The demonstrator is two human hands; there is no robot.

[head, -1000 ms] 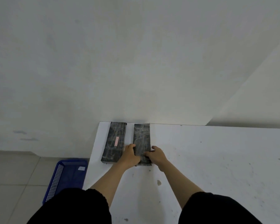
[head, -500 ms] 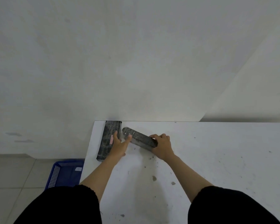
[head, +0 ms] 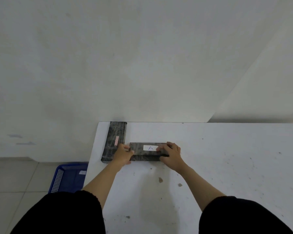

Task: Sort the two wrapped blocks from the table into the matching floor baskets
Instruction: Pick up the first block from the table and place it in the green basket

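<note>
Two dark wrapped blocks sit at the far left corner of the white table. One block lies lengthwise along the left edge, with a small red patterned strip on top. The other block lies crosswise, turned up so that a white label marked "A" faces me. My left hand grips its left end and my right hand grips its right end. Fingers of both hands cover the block's ends.
A blue mesh basket stands on the tiled floor just left of the table, partly hidden by the table edge and my left sleeve. A plain white wall rises behind the table. The tabletop carries small stains.
The right-hand block was swung from lengthwise to crosswise and turned over, so its "A" label now shows. Both hands moved to its ends. The other block stayed put.
</note>
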